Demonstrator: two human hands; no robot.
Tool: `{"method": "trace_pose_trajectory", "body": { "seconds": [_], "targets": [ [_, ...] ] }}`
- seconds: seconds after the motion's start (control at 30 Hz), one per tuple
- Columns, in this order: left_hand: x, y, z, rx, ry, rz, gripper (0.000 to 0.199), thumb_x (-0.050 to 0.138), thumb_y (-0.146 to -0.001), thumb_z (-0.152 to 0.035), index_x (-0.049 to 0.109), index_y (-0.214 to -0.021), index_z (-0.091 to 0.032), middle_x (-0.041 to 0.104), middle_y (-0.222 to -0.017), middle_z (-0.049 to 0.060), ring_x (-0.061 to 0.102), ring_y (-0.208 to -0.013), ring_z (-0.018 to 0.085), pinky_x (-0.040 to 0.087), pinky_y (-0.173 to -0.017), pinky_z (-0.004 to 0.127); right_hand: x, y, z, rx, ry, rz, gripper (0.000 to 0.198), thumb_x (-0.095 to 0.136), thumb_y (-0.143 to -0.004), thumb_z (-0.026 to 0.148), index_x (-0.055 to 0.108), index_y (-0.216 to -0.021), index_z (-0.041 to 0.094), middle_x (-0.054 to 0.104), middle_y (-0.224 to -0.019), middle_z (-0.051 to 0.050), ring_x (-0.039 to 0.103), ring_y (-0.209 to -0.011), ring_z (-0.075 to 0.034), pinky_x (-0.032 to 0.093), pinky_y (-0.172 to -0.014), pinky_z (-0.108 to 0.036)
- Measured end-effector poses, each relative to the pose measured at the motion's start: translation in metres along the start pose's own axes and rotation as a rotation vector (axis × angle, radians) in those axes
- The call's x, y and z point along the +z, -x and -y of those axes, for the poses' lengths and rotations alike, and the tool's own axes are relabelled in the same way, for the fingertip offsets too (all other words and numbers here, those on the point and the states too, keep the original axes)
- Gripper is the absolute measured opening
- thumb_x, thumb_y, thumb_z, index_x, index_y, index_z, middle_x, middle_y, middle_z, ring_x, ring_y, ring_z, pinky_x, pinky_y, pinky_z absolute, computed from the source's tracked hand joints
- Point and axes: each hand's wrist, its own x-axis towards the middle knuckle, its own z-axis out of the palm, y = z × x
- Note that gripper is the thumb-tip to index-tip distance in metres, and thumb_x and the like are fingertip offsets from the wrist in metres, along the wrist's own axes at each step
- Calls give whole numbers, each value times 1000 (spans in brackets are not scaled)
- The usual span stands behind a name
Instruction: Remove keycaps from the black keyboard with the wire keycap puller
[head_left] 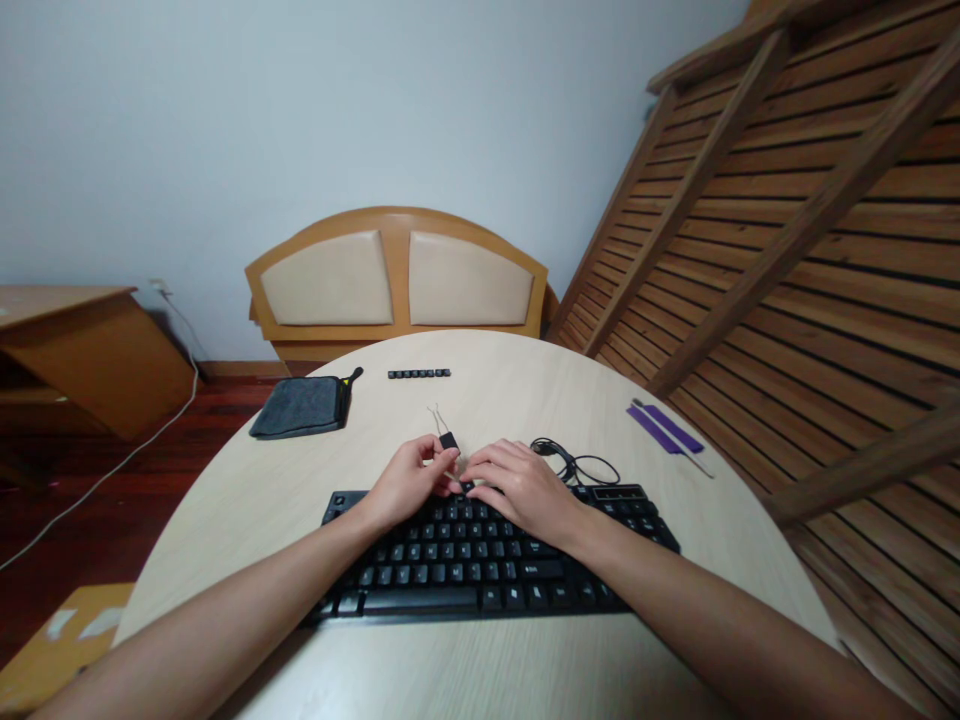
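A black keyboard (466, 550) lies near the front of the round table, close below both hands. My left hand (409, 478) is closed round a keycap puller (448, 441), whose black handle and two thin wire prongs stick out beyond the fingers, pointing away from me. Just right of it, my right hand (521, 485) pinches a small black keycap (468, 487) above the keyboard's back edge; the fingertips partly cover it. Farther back, several loose black keycaps (418, 373) sit in a neat row.
A dark grey cloth pouch (300, 407) rests at the table's left. Behind the keyboard is its coiled black cable (574, 462). Purple strips (666, 428) with a thin brush-like tool lie at the right. A headboard (397, 275) and wooden slats (810, 230) stand beyond the table (510, 370).
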Motion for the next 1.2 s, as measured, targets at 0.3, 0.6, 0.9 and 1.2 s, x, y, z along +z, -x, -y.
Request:
{"method": "trace_pose_trajectory", "body": {
  "seconds": [0.3, 0.6, 0.9, 1.2],
  "targets": [
    [1, 0, 1, 50, -1, -28, 37, 63, -79, -51, 49, -74, -17, 63, -67, -1, 62, -58, 13, 46, -56, 25, -9, -6, -7, 169, -161, -169, 15, 61, -89, 26, 67, -102, 22, 70, -100, -4, 62, -95, -18, 46, -88, -33],
    [6, 7, -6, 94, -167, -25, 26, 56, -85, -41, 52, -76, -18, 62, -66, 0, 60, -62, 16, 45, -62, 28, -19, -65, -74, 429, 180, -29, 24, 58, -87, 29, 68, -108, 22, 71, -105, -3, 63, -95, -19, 45, -85, -29],
    [6, 7, -6, 97, -205, -18, 25, 53, -87, -40, 51, -74, -18, 61, -67, 0, 59, -63, 16, 45, -62, 28, 9, -134, -120, 617, 342, 120, 26, 57, -83, 17, 71, -105, 21, 70, -108, -10, 62, -102, -24, 44, -85, -29],
    [5, 7, -1, 98, -199, -9, 24, 51, -90, -39, 51, -78, -18, 63, -71, 1, 60, -67, 17, 46, -65, 29, 34, -165, -143, 720, 347, 131, 29, 53, -85, 16, 70, -108, 19, 69, -110, -12, 62, -101, -21, 44, -83, -26]
  ]
}}
